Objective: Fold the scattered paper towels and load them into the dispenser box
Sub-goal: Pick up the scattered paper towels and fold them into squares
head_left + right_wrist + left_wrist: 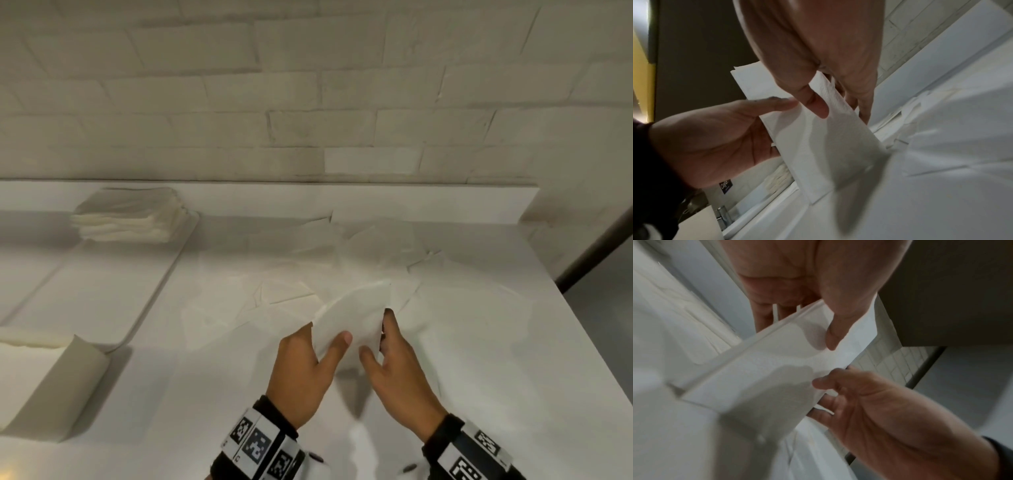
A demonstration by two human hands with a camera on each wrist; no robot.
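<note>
Both hands hold one white paper towel (349, 315) a little above the white table. My left hand (318, 346) pinches its left edge, thumb on top and fingers beneath. My right hand (380, 342) pinches its right edge the same way. In the left wrist view the towel (764, 369) looks folded over, with my left thumb (836, 331) on it. The right wrist view shows that towel (818, 138) hanging between both hands. Several loose unfolded towels (308, 260) lie scattered behind my hands. The beige dispenser box (58, 387) stands at the near left, its inside mostly out of view.
A stack of folded towels (130, 219) sits at the far end of a white tray (102, 294) on the left. A brick wall and a raised ledge (411, 202) close the back. The table's right edge (582, 359) drops to a dark floor.
</note>
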